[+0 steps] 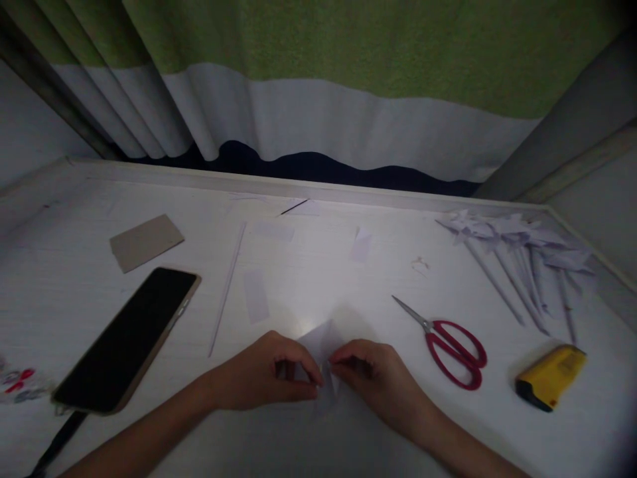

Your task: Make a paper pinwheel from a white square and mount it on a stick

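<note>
While the one phone [130, 335] and one cardboard scrap [145, 241] sit off to the left of the desk [74, 292], out of the working area, the left hand [259, 378] and right hand [371, 375] each have a pinched grip on one small white folded paper [321, 342] at front center. Further right: one pair of red scissors [450, 346], one yellow cutter [551, 376], and a pile of paper pinwheels [517, 255], too overlapped to count.

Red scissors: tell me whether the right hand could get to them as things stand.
Probably yes. The red scissors lie flat on the table just beside the right hand, with bare surface between. But that hand and the left hand pinch the folded white paper.
</note>
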`<state>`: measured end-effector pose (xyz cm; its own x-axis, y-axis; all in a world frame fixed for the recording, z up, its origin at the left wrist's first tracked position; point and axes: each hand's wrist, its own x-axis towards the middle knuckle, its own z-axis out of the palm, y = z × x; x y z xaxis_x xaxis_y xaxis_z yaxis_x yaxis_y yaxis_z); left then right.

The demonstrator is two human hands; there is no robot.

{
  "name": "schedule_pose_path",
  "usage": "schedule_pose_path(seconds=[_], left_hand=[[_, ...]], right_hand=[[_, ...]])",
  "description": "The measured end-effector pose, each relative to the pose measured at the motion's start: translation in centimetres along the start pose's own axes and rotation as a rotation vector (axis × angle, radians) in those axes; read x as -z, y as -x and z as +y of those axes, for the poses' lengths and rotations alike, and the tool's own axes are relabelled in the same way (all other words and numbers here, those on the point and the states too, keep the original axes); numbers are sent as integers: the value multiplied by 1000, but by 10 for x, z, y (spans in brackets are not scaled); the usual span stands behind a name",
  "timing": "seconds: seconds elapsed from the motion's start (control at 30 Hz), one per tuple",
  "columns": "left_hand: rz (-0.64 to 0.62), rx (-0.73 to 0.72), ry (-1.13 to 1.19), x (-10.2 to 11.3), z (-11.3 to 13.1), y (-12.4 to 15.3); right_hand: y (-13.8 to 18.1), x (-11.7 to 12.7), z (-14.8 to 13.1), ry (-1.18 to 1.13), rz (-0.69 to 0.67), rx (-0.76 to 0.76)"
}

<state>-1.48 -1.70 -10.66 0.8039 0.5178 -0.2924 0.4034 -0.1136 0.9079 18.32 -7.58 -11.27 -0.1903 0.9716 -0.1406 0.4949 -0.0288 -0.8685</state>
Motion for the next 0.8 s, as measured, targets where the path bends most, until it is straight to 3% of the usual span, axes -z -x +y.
schedule_pose_path(seconds=[0.13, 0.33, 0.8], left_hand=[[0, -37, -23, 0, 1, 0], [-21, -64, -30, -1, 1, -1], [-1, -13, -40, -2, -2, -1]], right_hand=[[1, -4, -2, 55, 81, 83], [0, -10, -5, 60, 84, 189], [4, -7, -7, -79, 38, 133]])
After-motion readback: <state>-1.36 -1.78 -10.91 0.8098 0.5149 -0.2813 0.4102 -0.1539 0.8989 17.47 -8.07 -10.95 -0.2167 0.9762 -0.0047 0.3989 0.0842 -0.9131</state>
